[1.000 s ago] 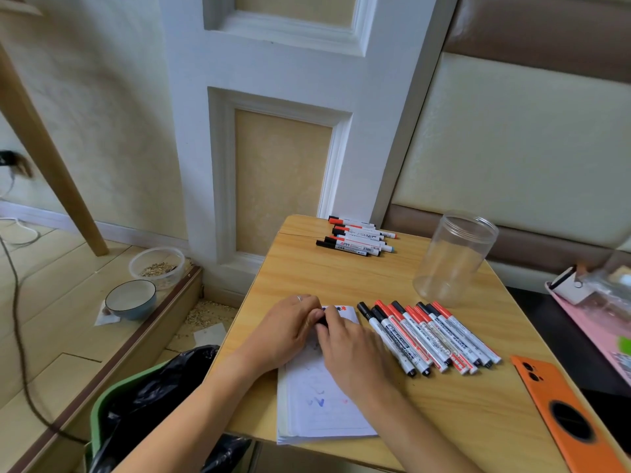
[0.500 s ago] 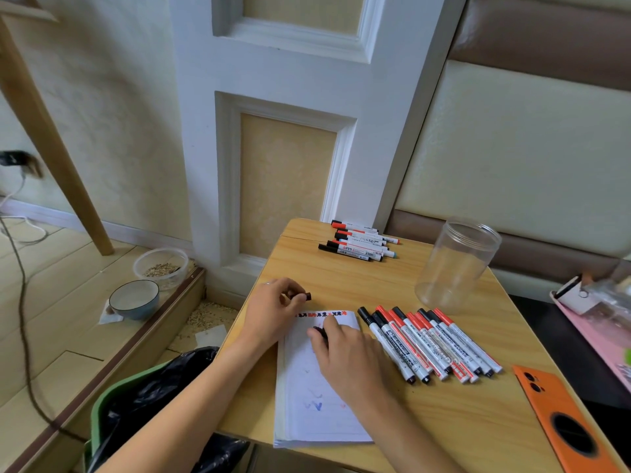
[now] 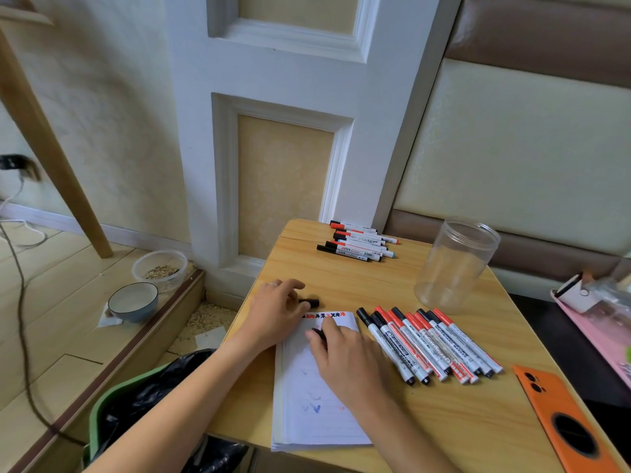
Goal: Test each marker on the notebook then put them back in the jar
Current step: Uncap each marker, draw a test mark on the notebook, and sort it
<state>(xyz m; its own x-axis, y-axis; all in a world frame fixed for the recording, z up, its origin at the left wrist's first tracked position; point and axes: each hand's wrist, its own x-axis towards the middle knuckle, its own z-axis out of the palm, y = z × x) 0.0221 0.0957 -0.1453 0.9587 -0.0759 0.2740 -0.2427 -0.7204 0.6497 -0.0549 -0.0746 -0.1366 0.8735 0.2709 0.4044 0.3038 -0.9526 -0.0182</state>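
A white lined notebook (image 3: pixel 317 414) with small colour marks lies open on the wooden table (image 3: pixel 450 414). My right hand (image 3: pixel 345 360) rests on its upper part and grips an uncapped black marker (image 3: pixel 319 333), tip towards the page. My left hand (image 3: pixel 276 312) sits at the notebook's top left corner and pinches the black cap (image 3: pixel 310 302). A row of several red and black markers (image 3: pixel 426 343) lies just right of the notebook. Another pile of markers (image 3: pixel 358 245) sits at the table's far edge. The clear plastic jar (image 3: pixel 454 264) stands empty beyond the row.
An orange phone (image 3: pixel 566 421) lies at the table's right front corner. A pink tray with small items (image 3: pixel 601 312) is further right. Left of the table stand a green bin with a black bag (image 3: pixel 143 401), a bowl (image 3: pixel 133 302) and a plastic tub (image 3: pixel 160 268) on the floor.
My hands have parted: the left one has pulled the black cap off to the left, and the right one holds the marker on the notebook. The camera tilted slightly down.
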